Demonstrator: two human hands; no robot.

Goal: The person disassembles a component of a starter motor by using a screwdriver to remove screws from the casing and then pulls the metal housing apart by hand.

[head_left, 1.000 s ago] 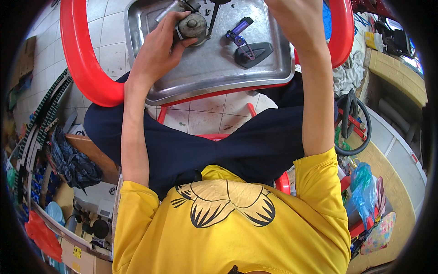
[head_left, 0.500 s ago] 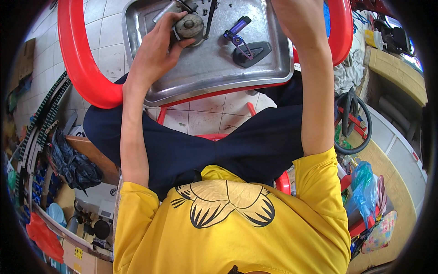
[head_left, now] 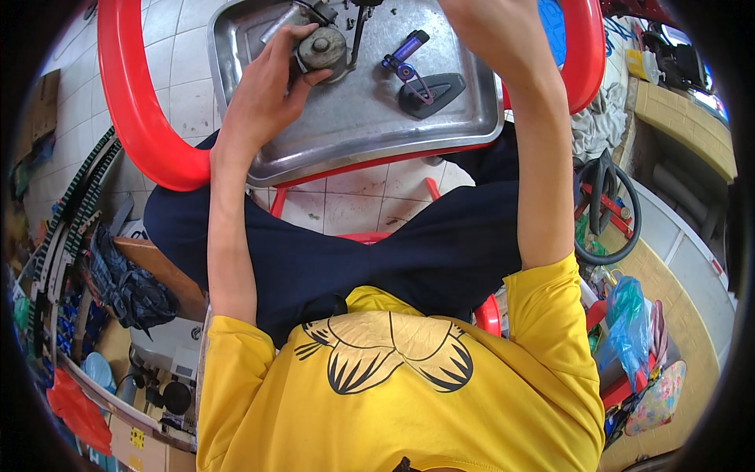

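Note:
My left hand (head_left: 263, 98) is closed around a round grey metal part (head_left: 323, 50) with a raised centre, like a small motor housing. It rests over the left side of a shallow metal tray (head_left: 338, 130). A dark rod (head_left: 359, 35) stands against the part's right side, and a silver cylinder (head_left: 285, 22) lies behind it. My right hand (head_left: 491, 27) reaches over the tray's far right; the upper picture edge cuts off its fingers. Between my hands lies a purple and black jointed arm (head_left: 407, 53) attached to a dark flat teardrop-shaped piece (head_left: 434, 96).
The tray sits on a red plastic chair (head_left: 138, 102), whose arms curve up at both sides. Several small screws (head_left: 350, 22) lie toward the tray's far side. A black hose loop (head_left: 621, 256) and a blue plastic bag (head_left: 627, 318) are at my right, a black bag (head_left: 130, 279) at my left.
My right hand has shifted left and slightly nearer over the tray. A dark piece now shows at the rod's top. My left hand keeps its grip on the round part, which has tilted slightly.

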